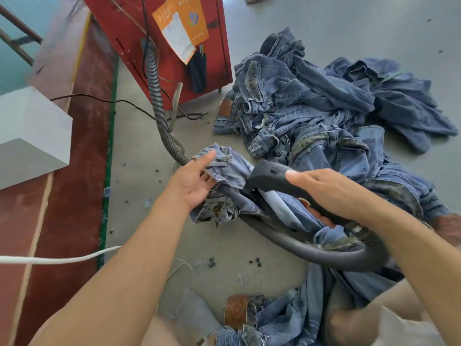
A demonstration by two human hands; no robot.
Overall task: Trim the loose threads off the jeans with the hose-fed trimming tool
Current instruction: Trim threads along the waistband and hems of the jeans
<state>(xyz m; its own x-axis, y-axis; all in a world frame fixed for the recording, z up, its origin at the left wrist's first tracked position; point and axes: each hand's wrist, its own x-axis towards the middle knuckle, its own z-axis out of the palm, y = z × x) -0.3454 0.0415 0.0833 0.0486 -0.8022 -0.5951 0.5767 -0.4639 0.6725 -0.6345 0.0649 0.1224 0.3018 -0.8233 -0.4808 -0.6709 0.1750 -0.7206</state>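
a: which step is this?
b: trimming. left hand (193, 182) bunches the faded blue denim jeans (224, 171) above the floor; right hand (324, 191) grips the black hose-fed trimming tool (269, 177).
a: next?
b: probably nose onto the threads.

Crumpled blue jeans (224, 168) bunched above the floor, black trimming tool (272, 177) apparently touching them (nozzle hidden), hose (311, 248) looping below

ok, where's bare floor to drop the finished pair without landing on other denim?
Bare grey concrete floor lies between the green-edged red strip and the ribbed grey hose, and again below the left hand, dotted with small dark scraps. Crowded: the heap of blue jeans fills the right side, with more denim by the knees.
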